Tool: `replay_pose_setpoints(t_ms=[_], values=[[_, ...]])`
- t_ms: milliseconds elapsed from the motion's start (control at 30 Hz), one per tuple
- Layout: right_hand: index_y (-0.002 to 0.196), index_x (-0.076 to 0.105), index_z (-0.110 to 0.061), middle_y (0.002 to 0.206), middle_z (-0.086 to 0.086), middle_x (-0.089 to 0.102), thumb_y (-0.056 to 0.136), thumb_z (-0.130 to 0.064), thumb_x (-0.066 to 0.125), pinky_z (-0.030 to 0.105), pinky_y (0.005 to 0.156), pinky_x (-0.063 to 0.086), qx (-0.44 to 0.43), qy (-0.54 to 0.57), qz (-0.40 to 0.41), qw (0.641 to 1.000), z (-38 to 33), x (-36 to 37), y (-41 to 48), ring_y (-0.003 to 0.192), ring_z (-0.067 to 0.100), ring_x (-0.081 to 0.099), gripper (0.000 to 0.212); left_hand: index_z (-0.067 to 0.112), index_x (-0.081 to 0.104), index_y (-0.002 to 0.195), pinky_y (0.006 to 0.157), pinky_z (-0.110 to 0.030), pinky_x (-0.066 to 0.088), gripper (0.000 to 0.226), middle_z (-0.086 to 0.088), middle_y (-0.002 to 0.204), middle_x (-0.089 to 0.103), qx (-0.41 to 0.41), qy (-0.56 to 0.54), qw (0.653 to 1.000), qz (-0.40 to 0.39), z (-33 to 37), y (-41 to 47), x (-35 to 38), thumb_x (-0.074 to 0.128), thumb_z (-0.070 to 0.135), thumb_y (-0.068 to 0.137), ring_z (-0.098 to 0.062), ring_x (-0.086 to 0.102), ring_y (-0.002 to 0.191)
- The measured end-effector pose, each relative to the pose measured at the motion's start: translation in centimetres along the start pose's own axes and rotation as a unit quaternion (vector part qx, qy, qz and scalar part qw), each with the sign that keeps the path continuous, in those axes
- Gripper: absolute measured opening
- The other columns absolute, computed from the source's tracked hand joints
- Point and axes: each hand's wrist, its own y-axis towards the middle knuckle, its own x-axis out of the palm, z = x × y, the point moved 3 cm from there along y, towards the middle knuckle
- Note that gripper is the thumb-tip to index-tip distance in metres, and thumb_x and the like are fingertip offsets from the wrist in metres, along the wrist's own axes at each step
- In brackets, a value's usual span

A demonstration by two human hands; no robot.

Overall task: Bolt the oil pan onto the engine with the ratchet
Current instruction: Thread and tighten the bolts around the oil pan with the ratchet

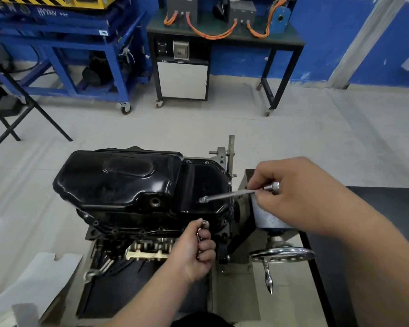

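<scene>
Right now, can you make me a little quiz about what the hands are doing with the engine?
1. True or false: the black oil pan sits on top of the engine.
2. Which hand holds the ratchet? A) left B) right C) neither
3. What does the left hand clutch?

Key:
1. True.
2. B, the right hand grips it, its tip over the pan.
3. Small metal parts, probably bolts; one pokes out at the fingertips.

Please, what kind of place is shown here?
Probably an automotive training workshop: an engine with a black oil pan sits on a stand, and a bench with orange cables stands behind.
</scene>
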Motion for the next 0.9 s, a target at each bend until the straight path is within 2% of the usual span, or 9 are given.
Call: replay_pose_setpoints(t_ms=[133,300,433,600,767,900], values=[[0.078,0.062,-0.037,0.07,-0.019,0.062,0.074,-0.029,0.054,0.026,0.05,0.051,-0.018,-0.031,-0.043,0.998,-0.8,-1.0,-1.9,0.051,0.002,0.058,0.012,0.019,0.048,0.066,0.025,-0.01,0.013,0.027,0.01,0.048,0.037,0.032,-0.052,0.998,0.026,0.4,0.6,0.6,0.046,0.027,0.092,-0.002,0.026,0.029],[0.074,0.059,-0.035,0.069,-0.013,0.063,0.078,-0.026,0.055,0.021,0.049,0.047,-0.035,-0.046,-0.046,0.997,0.6,-0.7,-2.3,0.055,-0.003,0.056,0.011,0.019,0.049,0.067,0.025,-0.011,0.013,0.024,0.009,0.048,0.037,0.055,-0.043,0.997,0.019,-0.6,0.7,1.6,0.049,0.027,0.089,-0.003,0.026,0.03],[0.075,0.06,-0.036,0.071,-0.015,0.062,0.078,-0.027,0.054,0.016,0.05,0.04,-0.047,-0.05,-0.03,0.997,1.9,-0.6,-2.5,0.067,-0.008,0.052,0.011,0.018,0.05,0.07,0.026,-0.01,0.013,0.022,0.01,0.048,0.038,0.071,-0.03,0.997,0.032,-1.7,0.8,1.8,0.048,0.026,0.091,-0.003,0.026,0.03],[0.077,0.057,-0.035,0.077,-0.015,0.063,0.081,-0.027,0.053,0.019,0.056,0.043,-0.068,-0.053,-0.051,0.995,2.4,-0.1,-2.8,0.063,0.002,0.053,0.01,0.019,0.049,0.071,0.026,-0.01,0.013,0.022,0.009,0.047,0.037,0.081,-0.021,0.996,0.041,-2.6,1.1,1.8,0.049,0.027,0.091,-0.003,0.025,0.03],[0.08,0.053,-0.034,0.077,-0.014,0.057,0.083,-0.029,0.05,0.014,0.052,0.032,-0.09,-0.089,-0.059,0.99,2.8,0.3,-3.2,0.063,-0.001,0.046,0.006,0.018,0.05,0.071,0.026,-0.011,0.013,0.022,0.01,0.047,0.037,0.098,-0.036,0.993,0.061,-3.1,1.5,1.2,0.048,0.026,0.091,-0.003,0.026,0.03],[0.084,0.057,-0.032,0.082,-0.013,0.061,0.084,-0.03,0.05,0.018,0.055,0.038,-0.086,-0.09,-0.062,0.99,3.0,0.3,-3.4,0.064,0.0,0.048,0.007,0.018,0.05,0.072,0.027,-0.01,0.013,0.022,0.01,0.047,0.037,0.099,-0.029,0.992,0.066,-3.4,1.7,1.2,0.048,0.026,0.092,-0.003,0.025,0.029]])
